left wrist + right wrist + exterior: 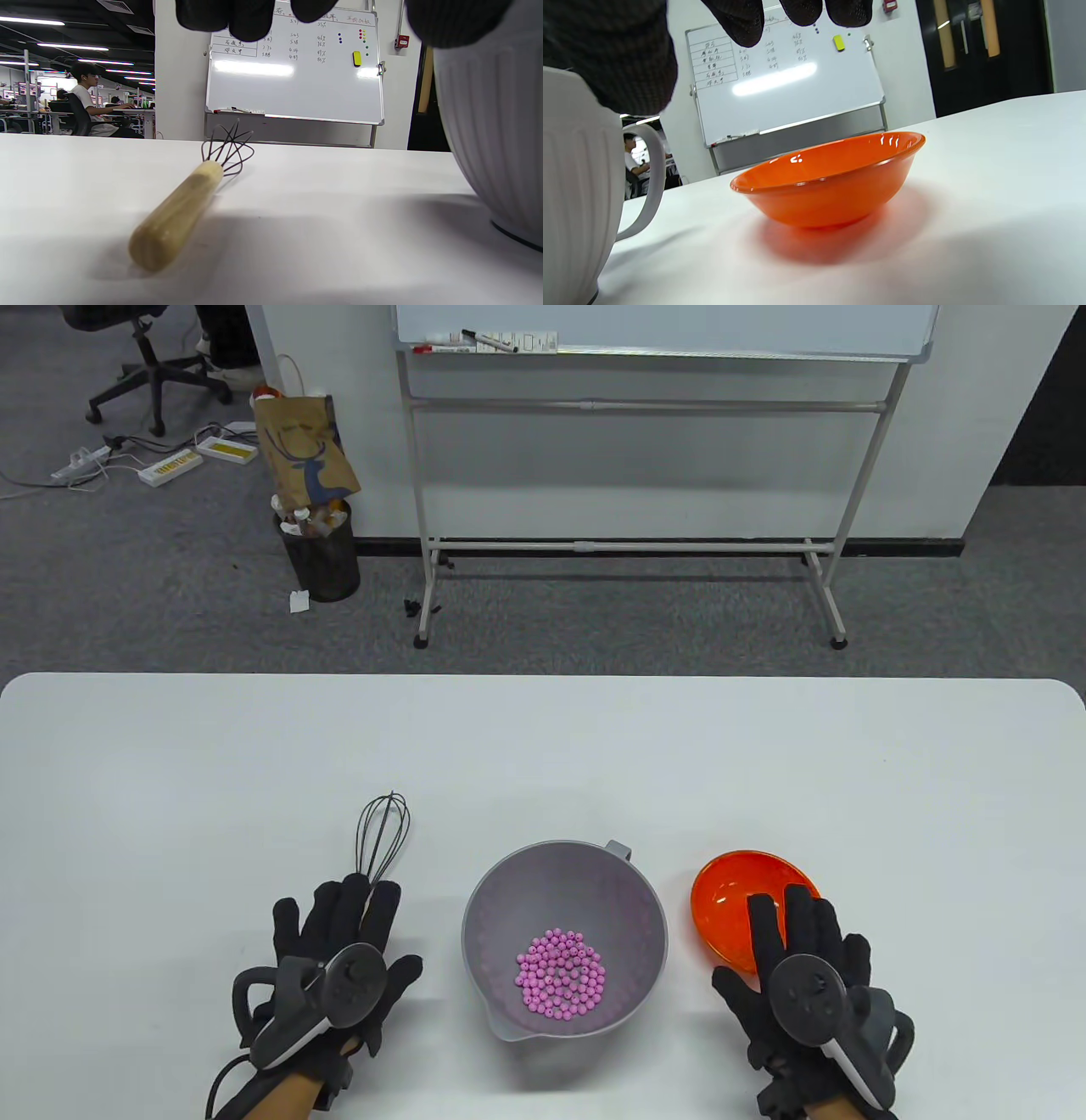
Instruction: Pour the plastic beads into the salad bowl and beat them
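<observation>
In front of me is a white table (543,746). On it stand my grey salad bowl (492,899) of pink beads (560,971), an orange bowl (721,899) to its right, and a wooden-handled whisk (178,212) lying to its left.

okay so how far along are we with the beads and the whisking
Pouring looks done: the pink plastic beads lie in the grey salad bowl, and the orange glass bowl stands upright on the white table. Nothing is in hand: the left hand hovers over the wooden-handled wire whisk, the right hand over the orange bowl. Left: grip the whisk and beat.
</observation>
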{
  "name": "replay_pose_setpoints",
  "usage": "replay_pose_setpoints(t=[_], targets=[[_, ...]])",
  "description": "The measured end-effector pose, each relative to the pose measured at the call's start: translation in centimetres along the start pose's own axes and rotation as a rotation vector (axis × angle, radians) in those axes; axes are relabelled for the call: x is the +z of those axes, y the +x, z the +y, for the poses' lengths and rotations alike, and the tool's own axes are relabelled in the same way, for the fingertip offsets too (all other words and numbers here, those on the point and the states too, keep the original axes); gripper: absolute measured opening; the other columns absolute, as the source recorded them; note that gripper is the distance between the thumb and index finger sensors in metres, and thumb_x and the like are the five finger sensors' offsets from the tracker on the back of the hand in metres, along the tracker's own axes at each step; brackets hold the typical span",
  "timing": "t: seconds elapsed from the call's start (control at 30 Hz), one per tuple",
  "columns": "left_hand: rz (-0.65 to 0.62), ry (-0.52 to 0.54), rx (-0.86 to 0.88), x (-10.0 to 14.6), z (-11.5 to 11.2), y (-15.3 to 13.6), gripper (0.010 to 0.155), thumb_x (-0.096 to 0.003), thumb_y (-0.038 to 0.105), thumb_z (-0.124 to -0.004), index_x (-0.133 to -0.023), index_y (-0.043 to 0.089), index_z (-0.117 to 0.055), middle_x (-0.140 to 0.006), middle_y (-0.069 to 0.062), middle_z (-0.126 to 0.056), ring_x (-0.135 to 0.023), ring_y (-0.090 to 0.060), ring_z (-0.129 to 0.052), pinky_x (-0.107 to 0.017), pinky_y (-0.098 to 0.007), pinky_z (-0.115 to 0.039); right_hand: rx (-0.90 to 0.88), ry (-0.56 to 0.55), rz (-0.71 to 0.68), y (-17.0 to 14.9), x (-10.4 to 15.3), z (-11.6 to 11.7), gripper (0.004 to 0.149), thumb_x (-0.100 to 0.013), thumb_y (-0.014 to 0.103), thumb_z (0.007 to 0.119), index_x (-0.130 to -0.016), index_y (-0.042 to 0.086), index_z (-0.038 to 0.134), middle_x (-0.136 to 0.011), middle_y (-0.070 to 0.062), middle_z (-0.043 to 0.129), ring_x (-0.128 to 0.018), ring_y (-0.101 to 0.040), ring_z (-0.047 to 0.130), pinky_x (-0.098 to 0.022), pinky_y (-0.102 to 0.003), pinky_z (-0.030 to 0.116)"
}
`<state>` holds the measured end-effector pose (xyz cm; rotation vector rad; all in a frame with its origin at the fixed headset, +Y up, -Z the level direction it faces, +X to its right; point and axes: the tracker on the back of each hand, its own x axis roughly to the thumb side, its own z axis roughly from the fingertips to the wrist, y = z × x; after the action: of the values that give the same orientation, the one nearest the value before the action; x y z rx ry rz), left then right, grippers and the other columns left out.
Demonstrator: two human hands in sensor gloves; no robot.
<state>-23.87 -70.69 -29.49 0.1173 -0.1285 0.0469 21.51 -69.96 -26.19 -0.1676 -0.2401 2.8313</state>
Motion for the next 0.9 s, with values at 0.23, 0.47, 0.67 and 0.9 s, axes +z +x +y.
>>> replay_pose_setpoints(t=[0.23,0.47,0.67,0.9], targets=[[0.114,0.045,0.030,-0.2,0.7,-2.2,0.085,-0.0431,0.071,-0.067,-0.112,0.031,-0.038,-0.124,-0.009,-0.045,-0.114,-0.038,-0.051,-0.075,-0.071,-0.028,-0.045,-0.003,-0.021,0.2,0.1,-0.1,0.086,-0.040,0.061,0.087,-0.110,0.034,0.045,-0.121,-0.002,0.031,-0.118,-0.033,0.037,-0.080,-0.065,0.028],[0.260,-0.033,-0.086,-1.2,-1.3,-4.7,0.082,-0.0414,0.071,-0.075,-0.108,0.027,-0.057,-0.118,-0.009,-0.063,-0.106,-0.037,-0.070,-0.075,-0.070,-0.040,-0.064,0.020,-0.006,0.0,0.2,0.0,0.084,-0.041,0.061,0.086,-0.110,0.032,0.047,-0.120,-0.003,0.035,-0.117,-0.035,0.041,-0.079,-0.065,0.030],[0.337,-0.157,-0.212,-2.9,-4.4,-4.7,0.076,-0.0402,0.071,-0.077,-0.100,0.023,-0.073,-0.102,-0.006,-0.087,-0.088,-0.032,-0.092,-0.072,-0.063,-0.058,-0.051,0.031,-0.001,0.1,0.2,0.3,0.083,-0.041,0.061,0.086,-0.110,0.032,0.048,-0.120,-0.003,0.036,-0.117,-0.035,0.043,-0.079,-0.065,0.031],[0.391,-0.222,-0.224,-3.7,-5.9,-4.6,0.058,-0.0446,0.066,-0.078,-0.090,0.029,-0.081,-0.090,0.004,-0.092,-0.076,-0.024,-0.096,-0.068,-0.057,-0.066,-0.065,0.052,0.018,-0.3,0.0,0.4,0.083,-0.042,0.060,0.085,-0.110,0.031,0.048,-0.120,-0.004,0.037,-0.116,-0.036,0.045,-0.079,-0.065,0.031]])
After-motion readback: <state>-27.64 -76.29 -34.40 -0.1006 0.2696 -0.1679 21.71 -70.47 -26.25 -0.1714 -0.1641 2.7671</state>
